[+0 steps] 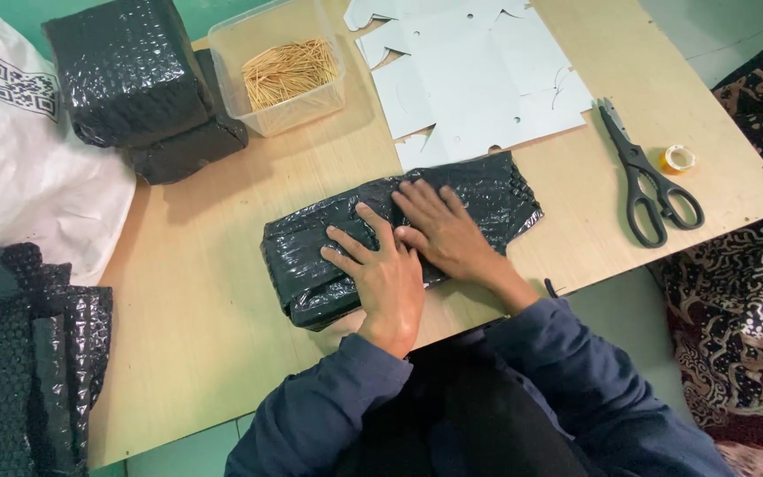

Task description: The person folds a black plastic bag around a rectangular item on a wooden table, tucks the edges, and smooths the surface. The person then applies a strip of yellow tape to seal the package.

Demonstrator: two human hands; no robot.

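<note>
A parcel wrapped in shiny black bubble wrap lies on the light wooden tabletop, close to its near edge. My left hand rests flat on the parcel's middle with the fingers spread toward the left. Just right of it and touching it, my right hand presses flat on the wrap, fingers pointing up and left. A loose flap of the wrap sticks out to the right of the parcel. Both arms wear dark blue sleeves.
Two black wrapped parcels are stacked at the far left. Beside them stands a clear plastic tub of thin wooden sticks. White die-cut card sheets lie behind; black scissors and a tape roll right. A white sack and bubble wrap sit left.
</note>
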